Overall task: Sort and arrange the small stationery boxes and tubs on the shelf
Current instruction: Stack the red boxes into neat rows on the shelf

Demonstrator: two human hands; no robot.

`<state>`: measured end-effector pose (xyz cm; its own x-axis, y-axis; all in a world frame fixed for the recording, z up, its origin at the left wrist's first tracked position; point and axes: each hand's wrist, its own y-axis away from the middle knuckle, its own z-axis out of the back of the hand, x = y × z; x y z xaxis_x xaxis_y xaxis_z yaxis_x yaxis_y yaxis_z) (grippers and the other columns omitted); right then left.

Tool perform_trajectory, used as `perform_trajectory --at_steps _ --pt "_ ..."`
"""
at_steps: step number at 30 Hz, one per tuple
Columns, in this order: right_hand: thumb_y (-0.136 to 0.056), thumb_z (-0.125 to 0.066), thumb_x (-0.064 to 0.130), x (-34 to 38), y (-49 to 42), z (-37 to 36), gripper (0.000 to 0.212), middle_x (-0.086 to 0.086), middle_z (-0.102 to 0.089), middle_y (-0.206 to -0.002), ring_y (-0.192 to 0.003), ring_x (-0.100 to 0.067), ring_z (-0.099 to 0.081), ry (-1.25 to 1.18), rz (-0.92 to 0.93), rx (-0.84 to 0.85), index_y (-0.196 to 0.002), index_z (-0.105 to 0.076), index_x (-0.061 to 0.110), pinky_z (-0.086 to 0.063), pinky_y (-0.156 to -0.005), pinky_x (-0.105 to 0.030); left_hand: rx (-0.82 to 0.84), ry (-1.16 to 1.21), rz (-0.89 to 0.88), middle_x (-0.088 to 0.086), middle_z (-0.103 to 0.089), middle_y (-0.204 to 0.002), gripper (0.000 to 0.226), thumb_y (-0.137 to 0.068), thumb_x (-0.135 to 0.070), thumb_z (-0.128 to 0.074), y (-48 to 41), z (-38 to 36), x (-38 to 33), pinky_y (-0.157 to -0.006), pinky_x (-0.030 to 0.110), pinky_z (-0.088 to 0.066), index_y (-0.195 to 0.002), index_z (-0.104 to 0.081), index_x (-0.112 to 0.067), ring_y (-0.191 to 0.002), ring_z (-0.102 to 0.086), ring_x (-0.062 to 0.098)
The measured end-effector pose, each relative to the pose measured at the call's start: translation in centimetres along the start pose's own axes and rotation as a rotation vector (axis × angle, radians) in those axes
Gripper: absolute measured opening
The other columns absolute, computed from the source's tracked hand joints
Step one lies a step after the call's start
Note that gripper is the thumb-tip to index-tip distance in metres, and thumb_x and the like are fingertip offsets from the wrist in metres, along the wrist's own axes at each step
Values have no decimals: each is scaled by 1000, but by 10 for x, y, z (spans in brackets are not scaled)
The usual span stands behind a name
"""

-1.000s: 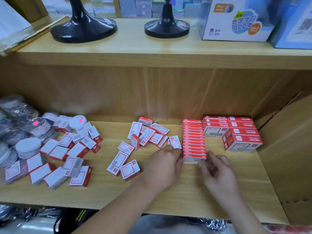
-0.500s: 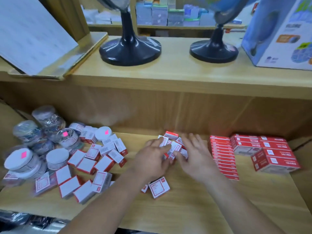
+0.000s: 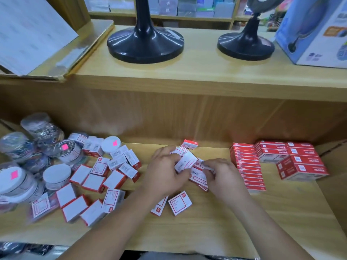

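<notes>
Now both hands have left the red row (image 3: 247, 166) and moved to the loose boxes (image 3: 196, 174) just left of it. The left hand (image 3: 165, 171) and right hand (image 3: 223, 177) each grip some, probably gathering the next batch for that row.

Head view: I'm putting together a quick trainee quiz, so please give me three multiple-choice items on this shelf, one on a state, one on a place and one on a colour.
1. The left hand is:
A. flat and empty
B. gripping a small box
C. resting on a tub

2. The neat row of red boxes stands:
A. right of the right hand
B. left of the left hand
C. between the hands

3. The sticker on the white-lidded tub is:
A. green
B. blue
C. pink

Answers:
1 B: its fingers curl round the box.
2 A: the row lies beyond the right hand.
3 C: the sticker is bright pink.
</notes>
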<state>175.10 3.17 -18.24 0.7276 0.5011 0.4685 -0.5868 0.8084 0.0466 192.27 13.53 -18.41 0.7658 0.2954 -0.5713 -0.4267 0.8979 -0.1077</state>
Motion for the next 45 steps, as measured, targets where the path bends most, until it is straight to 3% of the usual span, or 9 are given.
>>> perform_trajectory --at_steps 5,10,14,22,26,30,34,40,45 --pt "-84 -66 5 8 -10 9 47 3 -52 -111 -108 -21 -60 -93 -26 38 -128 -66 18 -50 -94 -34 31 202 95 -20 -69 -90 25 -78 -46 -72 4 20 -7 -69 37 -58 -95 -56 -38 -77 -69 2" --pt "-84 -69 3 8 9 31 27 9 -58 -95 -85 -6 -59 -252 77 -173 -102 -71 24 -46 -76 -20 -15 143 30 -17 -66 -76 21 -87 -42 -71 14 28 -18 -60 33 -52 -89 -53 -34 -66 -61 3" --pt "-90 -69 6 -6 47 52 19 4 -73 -81 -66 -17 -66 -638 -94 -178 -96 -60 22 -50 -66 -32 104 494 29 0 -66 -70 10 -93 -19 -71 19 22 -37 -50 26 -38 -94 -64 -26 -51 -47 10" --pt "-82 -72 -11 -53 110 67 24 0 -78 -82 -73 -13 -69 -1003 -339 -190 -93 -73 10 -52 -68 -16 378 640 120 -6 -76 -88 24 -89 2 -66 32 -28 -66 -53 17 -43 -99 -69 -19 -59 -62 0" --pt "-82 -76 -2 -79 123 65 23 -6 -70 -80 -76 -22 -65 -831 -308 -346 -90 -69 18 -50 -72 -25 461 606 104 -9 -76 -101 21 -84 -18 -69 39 -46 -68 -81 42 -59 -101 -68 -31 -89 -74 15" --pt "-88 -70 -4 -89 123 64 36 -1 -59 -96 -90 -4 -60 -499 -109 -306 -106 -72 27 -44 -78 -8 379 532 -44 -13 -69 -89 37 -88 -2 -68 46 -56 -68 -65 29 -51 -103 -71 -36 -74 -65 9" --pt "-85 -76 3 -100 114 40 37 12 -53 -96 -84 -10 -67 -338 -96 -278 -109 -73 31 -57 -79 -39 344 370 -191 -20 -58 -120 35 -81 -9 -68 53 -62 -61 -87 25 -52 -106 -76 -32 -108 -64 7" --pt "-81 -69 -10 -106 119 32 51 15 -66 -108 -101 -4 -64 -421 -126 -349 -117 -68 27 -48 -86 -17 440 212 -259 -20 -54 -129 60 -74 -37 -80 55 -48 -61 -101 16 -42 -132 -63 -33 -119 -52 -5" --pt "-83 -77 3 -124 122 26 45 10 -65 -104 -90 -10 -67 -520 -271 -386 -121 -67 25 -52 -82 -22 383 -21 -301 -12 -50 -122 35 -88 -39 -66 58 -50 -57 -91 30 -49 -118 -66 -23 -108 -58 12"
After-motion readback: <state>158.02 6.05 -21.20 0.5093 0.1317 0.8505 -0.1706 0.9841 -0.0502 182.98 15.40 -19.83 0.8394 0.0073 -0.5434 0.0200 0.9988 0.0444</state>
